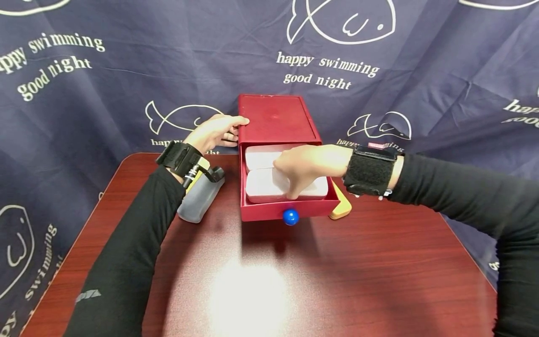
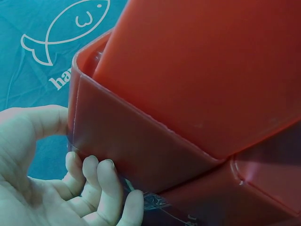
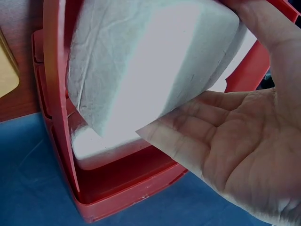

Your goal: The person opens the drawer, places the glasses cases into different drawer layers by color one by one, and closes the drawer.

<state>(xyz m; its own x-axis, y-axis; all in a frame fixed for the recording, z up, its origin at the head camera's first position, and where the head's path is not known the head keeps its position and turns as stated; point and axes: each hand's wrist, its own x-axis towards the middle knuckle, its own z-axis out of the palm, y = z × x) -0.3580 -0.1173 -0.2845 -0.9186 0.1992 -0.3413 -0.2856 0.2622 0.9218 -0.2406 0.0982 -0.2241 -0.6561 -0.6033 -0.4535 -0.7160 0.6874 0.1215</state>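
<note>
A red box (image 1: 275,117) stands at the back of the table, its drawer (image 1: 261,211) with a blue knob (image 1: 290,216) pulled out toward me. Two white packs lie in the drawer. My right hand (image 1: 303,166) reaches in from the right and grips the front white pack (image 1: 263,187). In the right wrist view this pack (image 3: 141,66) is tilted up between thumb and fingers (image 3: 235,141), above the second white pack (image 3: 99,146). My left hand (image 1: 219,131) holds the box's back left corner (image 2: 197,84), thumb on the top edge and fingers (image 2: 101,183) against the side wall.
A grey object (image 1: 198,196) lies left of the box, under my left wrist. A yellow piece (image 1: 342,206) shows at the drawer's right side. The dark red table (image 1: 269,281) has bare surface in front. A blue fish-print cloth (image 1: 105,93) hangs behind.
</note>
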